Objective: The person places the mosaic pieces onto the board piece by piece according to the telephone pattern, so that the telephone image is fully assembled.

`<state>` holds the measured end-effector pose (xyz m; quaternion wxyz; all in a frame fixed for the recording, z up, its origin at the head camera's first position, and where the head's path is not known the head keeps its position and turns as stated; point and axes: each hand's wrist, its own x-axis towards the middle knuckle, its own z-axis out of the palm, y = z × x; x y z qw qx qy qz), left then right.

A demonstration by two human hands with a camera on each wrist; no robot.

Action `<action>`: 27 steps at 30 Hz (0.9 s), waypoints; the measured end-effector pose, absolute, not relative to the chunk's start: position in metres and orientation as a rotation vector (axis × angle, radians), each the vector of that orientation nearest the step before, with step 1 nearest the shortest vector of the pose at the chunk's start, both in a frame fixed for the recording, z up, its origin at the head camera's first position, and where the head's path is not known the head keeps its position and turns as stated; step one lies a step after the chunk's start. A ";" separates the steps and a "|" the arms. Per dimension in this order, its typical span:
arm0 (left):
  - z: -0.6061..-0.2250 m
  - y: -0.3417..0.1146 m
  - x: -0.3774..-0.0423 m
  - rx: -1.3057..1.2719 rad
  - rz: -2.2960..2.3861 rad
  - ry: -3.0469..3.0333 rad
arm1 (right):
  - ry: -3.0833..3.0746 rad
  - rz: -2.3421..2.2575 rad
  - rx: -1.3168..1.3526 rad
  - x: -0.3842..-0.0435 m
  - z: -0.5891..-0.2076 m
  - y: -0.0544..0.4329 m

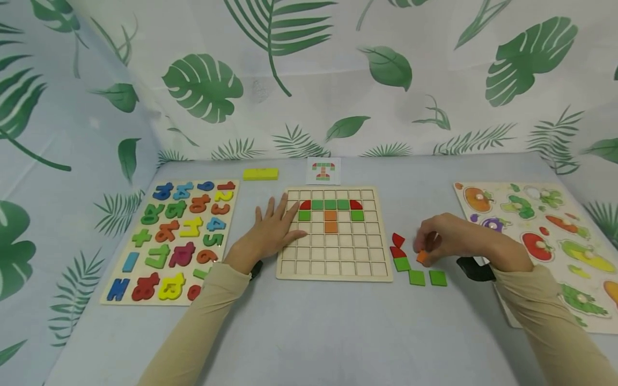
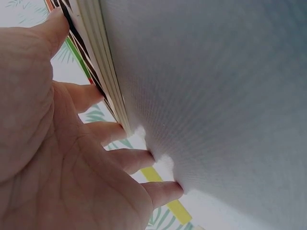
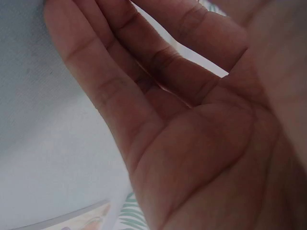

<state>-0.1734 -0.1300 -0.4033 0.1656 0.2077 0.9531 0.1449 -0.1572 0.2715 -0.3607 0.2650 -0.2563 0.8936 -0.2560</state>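
Note:
A wooden grid board (image 1: 333, 262) lies in the middle of the table in the head view. Set in its upper cells are red rounded tiles (image 1: 355, 205), green tiles (image 1: 330, 204) and orange tiles (image 1: 331, 227). My left hand (image 1: 270, 230) rests with spread fingers on the board's left edge; the left wrist view shows the thumb and fingertips against the board's side (image 2: 109, 81). To the board's right, my right hand (image 1: 449, 238) pinches an orange tile (image 1: 422, 257) low over the table. The right wrist view shows curled fingers (image 3: 105, 86), with the tile hidden.
Beside the right hand lie loose red pieces (image 1: 398, 239) and green tiles (image 1: 417, 277). Behind the board are a pattern card (image 1: 323, 179) and a yellow block (image 1: 260, 174). A number puzzle (image 1: 166, 257) lies left, a vegetable puzzle (image 1: 536, 273) right.

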 end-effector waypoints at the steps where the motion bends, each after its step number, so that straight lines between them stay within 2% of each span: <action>1: -0.404 -0.130 -0.174 0.590 0.411 2.715 | 2.416 -0.682 -0.696 -0.158 -0.361 0.271; 27: -0.404 -0.132 -0.174 0.617 0.409 2.723 | 2.460 -0.683 -0.780 -0.166 -0.350 0.263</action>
